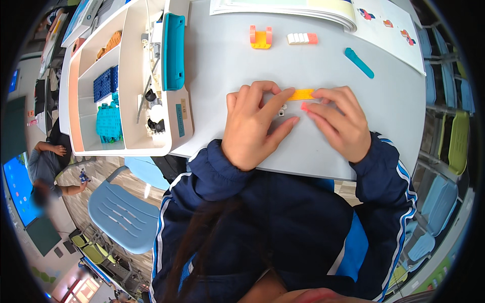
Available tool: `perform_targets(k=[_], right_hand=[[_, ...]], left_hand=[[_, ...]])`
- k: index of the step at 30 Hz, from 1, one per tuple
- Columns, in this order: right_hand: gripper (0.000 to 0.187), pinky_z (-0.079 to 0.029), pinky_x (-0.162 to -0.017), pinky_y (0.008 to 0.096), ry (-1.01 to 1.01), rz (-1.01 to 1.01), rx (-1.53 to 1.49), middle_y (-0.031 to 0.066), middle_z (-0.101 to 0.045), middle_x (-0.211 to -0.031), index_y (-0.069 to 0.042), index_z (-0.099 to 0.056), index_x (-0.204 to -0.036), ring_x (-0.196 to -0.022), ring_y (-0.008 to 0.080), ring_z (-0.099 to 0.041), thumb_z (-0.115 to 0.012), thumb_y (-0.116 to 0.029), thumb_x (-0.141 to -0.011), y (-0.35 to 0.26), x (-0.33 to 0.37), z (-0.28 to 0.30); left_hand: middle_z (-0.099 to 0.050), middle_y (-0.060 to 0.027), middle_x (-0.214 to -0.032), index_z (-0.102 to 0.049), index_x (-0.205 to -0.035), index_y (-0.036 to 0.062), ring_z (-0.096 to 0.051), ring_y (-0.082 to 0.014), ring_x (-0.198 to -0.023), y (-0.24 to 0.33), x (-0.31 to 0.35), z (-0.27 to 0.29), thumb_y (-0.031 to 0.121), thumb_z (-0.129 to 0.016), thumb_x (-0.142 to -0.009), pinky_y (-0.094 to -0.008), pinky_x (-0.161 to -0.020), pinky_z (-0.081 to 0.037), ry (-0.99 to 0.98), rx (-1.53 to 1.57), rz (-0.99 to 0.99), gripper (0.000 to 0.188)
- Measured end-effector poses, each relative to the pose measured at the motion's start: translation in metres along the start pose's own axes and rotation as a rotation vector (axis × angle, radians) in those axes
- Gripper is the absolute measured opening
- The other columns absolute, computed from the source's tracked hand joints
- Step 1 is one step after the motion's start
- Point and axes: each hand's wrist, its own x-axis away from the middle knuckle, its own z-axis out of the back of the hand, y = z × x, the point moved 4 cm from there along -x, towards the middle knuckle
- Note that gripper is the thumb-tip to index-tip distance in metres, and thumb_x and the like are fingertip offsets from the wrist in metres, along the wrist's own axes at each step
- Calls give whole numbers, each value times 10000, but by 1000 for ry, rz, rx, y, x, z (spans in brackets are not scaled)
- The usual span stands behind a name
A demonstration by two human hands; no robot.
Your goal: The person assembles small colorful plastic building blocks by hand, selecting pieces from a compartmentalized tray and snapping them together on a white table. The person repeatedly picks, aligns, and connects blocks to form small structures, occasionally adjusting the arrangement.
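Observation:
A flat yellow-orange brick piece [302, 94] lies on the grey table [227, 55], and both hands meet at it. My left hand [255, 123] presses its left end with the fingertips, and a small white and grey part [282, 110] shows under the fingers. My right hand [337, 121] touches its right end and pinches a small pink piece [304, 106] just below it. Dark blue sleeves with white stripes cover both forearms.
A white compartment tray [134, 81] with blue and teal bricks and a teal lid [174, 50] stands at the left. Farther back lie an orange and pink bracket [260, 38], a white and pink block row [302, 38], a teal tool [359, 62] and an open booklet [323, 10]. Another person sits at the far left.

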Motion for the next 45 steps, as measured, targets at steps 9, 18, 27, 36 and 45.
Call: perform_targets(k=[9, 18, 27, 36, 45], right_hand=[[214, -529, -789, 353, 72, -109, 93, 109, -680, -1083, 4, -738, -996, -940, 283, -618, -760, 59, -790, 24, 2, 19], [347, -450, -874, 382, -68, 47, 110, 116, -651, -1211, -38, -737, -1106, -1051, 298, -587, -819, -66, -771, 2, 3, 7], [334, -453, -884, 384, -63, 25, 104, 128, -654, -1253, -51, -747, -1111, -1075, 307, -584, -805, -74, -783, 4, 2, 8], [287, -525, -864, 349, 75, -134, 153, 111, -698, -1134, -28, -758, -1108, -1013, 297, -624, -773, -34, -822, 34, 1, 40], [235, -523, -792, 331, -33, -218, 62, 93, -696, -1085, -42, -770, -1068, -954, 254, -633, -766, -16, -834, 39, 7, 32]], left_hand=[[-610, -53, -1141, -709, -1150, 97, -562, -225, -958, 8, 0, -9, 113, -801, -835, -359, -865, -389, 73, 23, -18, 329], [-598, -57, -1108, -687, -1123, 64, -555, -216, -916, 8, -1, -9, 81, -780, -826, -374, -837, -383, 88, 37, -72, 311], [-643, -49, -1156, -724, -1098, 103, -578, -237, -1000, 8, 0, -6, 84, -829, -787, -354, -884, -398, 7, 71, -81, 329], [-671, -36, -1147, -763, -1047, 106, -566, -225, -924, 7, 3, -4, 84, -833, -766, -350, -869, -398, -1, 128, -140, 290], [-692, -33, -1157, -769, -1059, 92, -552, -216, -946, 10, 4, -5, 80, -826, -765, -352, -904, -366, 15, 37, -200, 300]])
